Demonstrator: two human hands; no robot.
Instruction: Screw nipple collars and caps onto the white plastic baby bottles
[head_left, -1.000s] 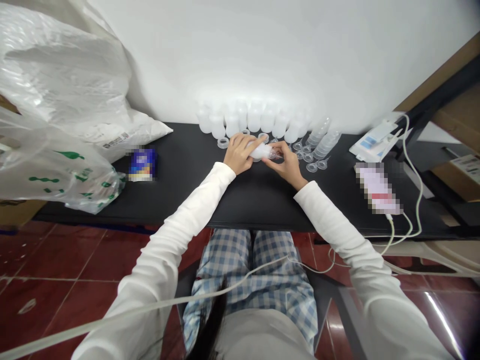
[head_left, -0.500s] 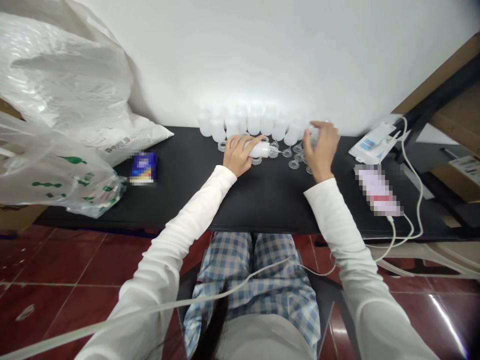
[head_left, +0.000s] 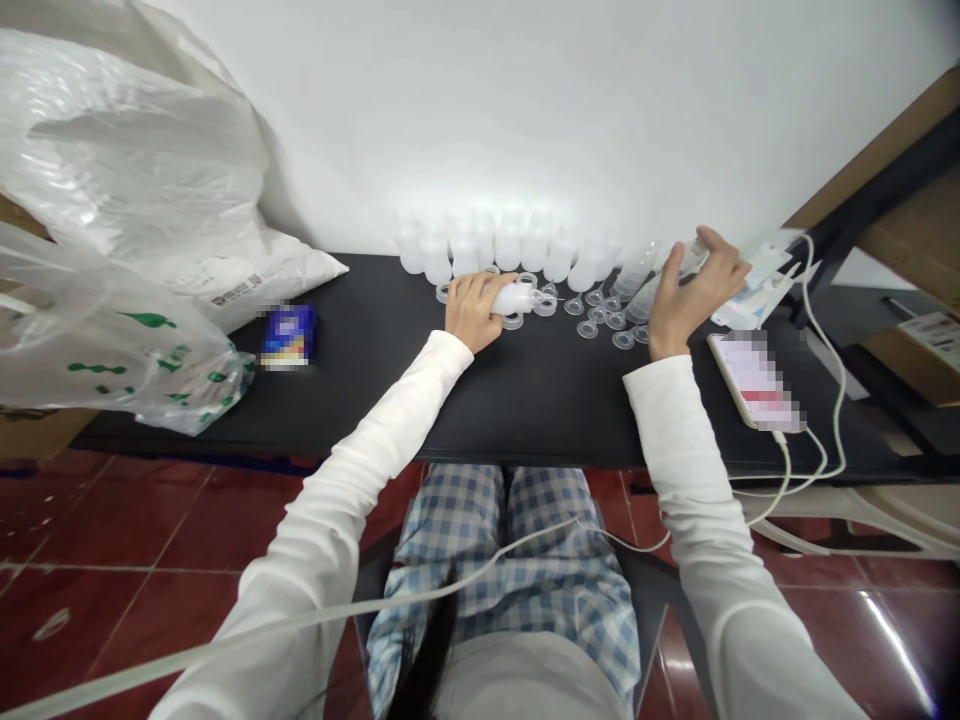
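Nearest, a blue-and-white checked trouser fabric (head_left: 502, 580) is seen over the lap, with a dark red tiled floor (head_left: 120, 530) below on the left. White long sleeves extend forward onto a black table (head_left: 540, 410).

The left hand (head_left: 472, 312) is clamped on a translucent white plastic bottle (head_left: 516, 298), which is laid on its side on the table, its neck directed toward the right. Small clear plastic flanged pieces (head_left: 587, 329) are scattered just beyond and to the right of that bottle. The right hand (head_left: 694, 290) is raised well apart from the left, with its fingers (head_left: 709, 240) curled at the end of a nested stack of clear plastic conical pieces (head_left: 639, 275); whether a piece is gripped cannot be determined.

To the right, a smartphone (head_left: 756, 380), pixelated on its face, is connected to a white cable (head_left: 840, 400), and a white packet (head_left: 754, 290) lies beyond it. To the left, a small blue packet (head_left: 286, 335), also pixelated, lies near a plastic bag with green print (head_left: 127, 340) and a white woven sack (head_left: 247, 280).

Farther on, upright translucent white plastic bottles (head_left: 508, 245) are ranked in a row against a white wall (head_left: 525, 110).
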